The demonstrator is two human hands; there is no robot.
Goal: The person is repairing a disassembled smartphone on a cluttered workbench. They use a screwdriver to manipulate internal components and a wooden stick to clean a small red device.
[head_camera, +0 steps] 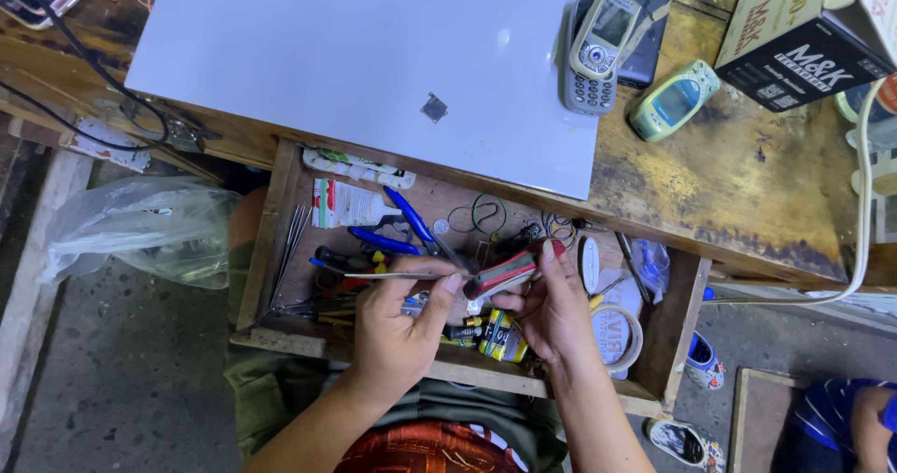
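Observation:
Over an open wooden drawer (266,249), my left hand (397,328) pinches thin metal tweezers (392,275) that point left. My right hand (551,310) grips a small red and grey object (509,269), shaped like a slim case or phone part. The tweezers' near end meets this object between my two hands. The drawer below holds blue-handled pliers (411,221), screwdrivers, a glue tube (348,204), small batteries (500,335) and a tape roll (619,335).
A white sheet (355,53) covers the worn desk, with a tiny dark chip (434,108) on it. Two old handsets (598,48) (675,99) lie at the sheet's right edge; a dark box (794,34) stands far right. A plastic bag (140,225) hangs left. Another person's arm (855,417) shows at bottom right.

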